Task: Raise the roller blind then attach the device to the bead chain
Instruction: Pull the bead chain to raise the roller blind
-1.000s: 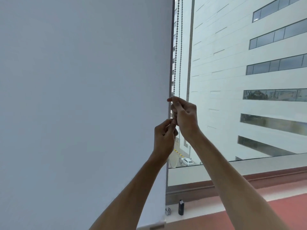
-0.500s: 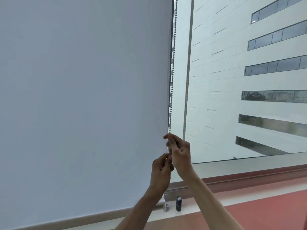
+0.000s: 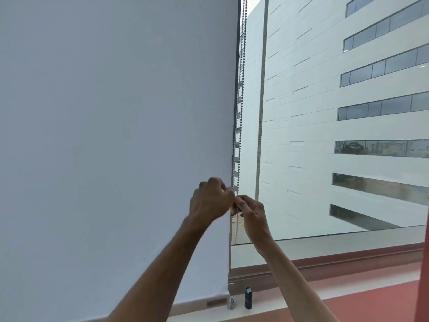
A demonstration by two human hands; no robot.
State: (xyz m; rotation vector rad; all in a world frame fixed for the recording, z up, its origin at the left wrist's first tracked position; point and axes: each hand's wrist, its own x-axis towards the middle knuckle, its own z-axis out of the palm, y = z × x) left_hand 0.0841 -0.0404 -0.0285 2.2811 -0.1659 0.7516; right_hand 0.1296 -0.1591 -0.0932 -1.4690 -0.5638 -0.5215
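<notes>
Roller blind (image 3: 116, 135) is nearly full down, bottom bar sitting close above the sill (image 3: 290, 296) at 6 o'clock. Bead chain (image 3: 241, 89) hangs in two strands along the blind's right edge, running from 12 o'clock down to the hands at centre, with a loop trailing below them.

Left hand (image 3: 210, 202) is blurred; fingers curled toward the chain, looks like a pinch, contact not sharp enough to be sure. Right hand (image 3: 251, 216) at 3 o'clock of the left, fingers clamped on the chain just beside it.

Handling guess: the chain is light, limp and beaded, so it gives grip when pinched between beads but slides if held loosely; only one strand lifts the blind, so pick the right one. Fabric is soft, don't tug it. Best hold is on a strand high up, then pull hand over hand.

Small dark device (image 3: 248, 298) stands upright on the sill at 6 o'clock, untouched, next to a small metal fitting (image 3: 231, 304).
</notes>
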